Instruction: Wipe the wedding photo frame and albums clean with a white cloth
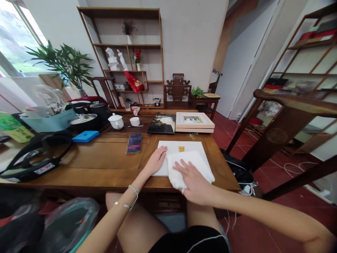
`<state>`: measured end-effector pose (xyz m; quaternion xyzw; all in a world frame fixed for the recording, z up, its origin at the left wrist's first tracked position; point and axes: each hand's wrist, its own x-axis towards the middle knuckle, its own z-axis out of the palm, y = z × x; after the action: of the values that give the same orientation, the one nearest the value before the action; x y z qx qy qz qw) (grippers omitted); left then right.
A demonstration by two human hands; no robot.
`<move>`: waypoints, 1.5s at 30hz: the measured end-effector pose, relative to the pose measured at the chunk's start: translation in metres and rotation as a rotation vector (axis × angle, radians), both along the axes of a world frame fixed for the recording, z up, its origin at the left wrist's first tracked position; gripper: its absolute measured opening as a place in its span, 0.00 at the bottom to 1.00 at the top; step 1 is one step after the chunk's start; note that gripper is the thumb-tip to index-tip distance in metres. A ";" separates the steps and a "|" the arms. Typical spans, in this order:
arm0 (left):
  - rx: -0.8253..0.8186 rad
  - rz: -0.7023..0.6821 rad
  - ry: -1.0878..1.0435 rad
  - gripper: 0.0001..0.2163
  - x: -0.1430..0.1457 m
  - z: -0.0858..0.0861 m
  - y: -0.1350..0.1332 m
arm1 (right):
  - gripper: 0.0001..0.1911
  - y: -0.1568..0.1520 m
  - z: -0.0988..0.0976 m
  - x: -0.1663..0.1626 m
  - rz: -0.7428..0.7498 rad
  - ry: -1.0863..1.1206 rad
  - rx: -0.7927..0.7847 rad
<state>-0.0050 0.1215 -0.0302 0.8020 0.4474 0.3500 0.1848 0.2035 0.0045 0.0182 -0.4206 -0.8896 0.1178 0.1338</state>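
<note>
From the head camera, a white board (184,147) lies flat on the wooden worktop (105,158) near its front edge, and everything below is placed from that board. A folded white cloth (191,167) rests on the board's near half, overhanging its front edge a little. The right hand (193,182) lies flat on the cloth with fingers spread wide, gripping nothing. The left hand (156,160) rests open on the board's left edge, palm down, pinning it rather than clasping it. A small yellow tab (181,148) sits on the board just beyond the cloth.

To wipe well, I judge the left hand should press firmly so the board does not slide, while the right keeps an even, flat pressure and works around the yellow tab so as not to snag it.

Left of the board stands a small dark card (134,142); beyond the board lie a dark picture (162,123) and a stack of framed pictures (194,122).
</note>
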 end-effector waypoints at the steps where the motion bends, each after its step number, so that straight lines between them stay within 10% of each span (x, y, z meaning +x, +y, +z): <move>1: -0.002 -0.007 -0.003 0.19 0.000 0.000 0.000 | 0.36 -0.006 0.001 0.000 0.029 -0.004 0.002; 15: -0.029 -0.008 0.008 0.19 -0.002 -0.004 0.002 | 0.28 0.124 0.001 0.055 -0.273 0.125 -0.003; 29: -0.026 -0.007 0.011 0.19 0.000 0.000 -0.001 | 0.33 -0.013 0.007 0.011 0.035 0.154 -0.058; 39: -0.043 -0.016 0.027 0.19 -0.001 0.003 -0.002 | 0.22 0.112 0.008 0.042 -0.249 0.497 -0.154; 45: -0.052 -0.008 0.028 0.19 -0.001 0.005 -0.002 | 0.21 0.127 0.007 0.047 -0.319 0.448 -0.110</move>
<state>-0.0057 0.1193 -0.0255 0.8035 0.4554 0.3266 0.2007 0.2501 0.1318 0.0252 -0.5252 -0.7527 0.2336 0.3209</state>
